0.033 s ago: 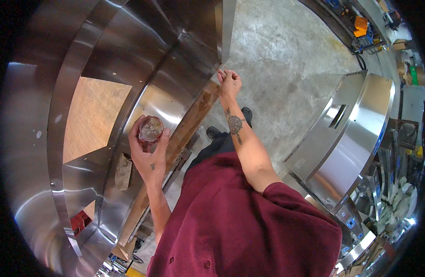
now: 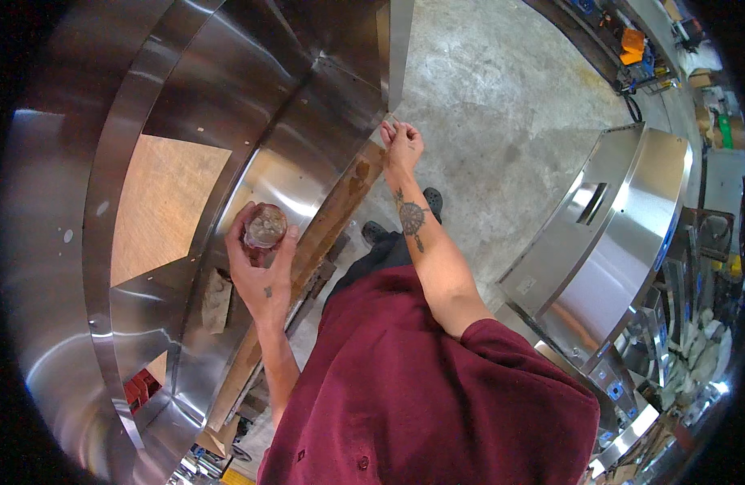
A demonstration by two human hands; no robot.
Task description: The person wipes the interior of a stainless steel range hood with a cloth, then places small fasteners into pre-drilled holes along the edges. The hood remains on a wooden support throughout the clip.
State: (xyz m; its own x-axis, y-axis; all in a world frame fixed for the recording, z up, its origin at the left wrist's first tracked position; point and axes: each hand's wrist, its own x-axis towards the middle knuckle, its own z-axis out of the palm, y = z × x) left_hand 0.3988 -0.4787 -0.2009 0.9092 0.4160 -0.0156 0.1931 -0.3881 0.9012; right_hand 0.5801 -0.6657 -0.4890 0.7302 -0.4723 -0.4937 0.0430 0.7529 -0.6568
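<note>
My left hand is closed around a small round clear cup with something whitish and murky in it. It holds the cup over a large stainless steel structure. My right hand reaches forward, its fingers pinched together on a thin, brownish, stick-like piece. The tip of this piece is close to the lower corner of an upright steel edge. It is too small to tell whether they touch, or what kind of thing the piece is.
A wooden beam runs under the steel structure's near edge. A pale block lies on the steel, beside an opening showing plywood. Bent steel panels stand on the right, and a bench with tools at the far right.
</note>
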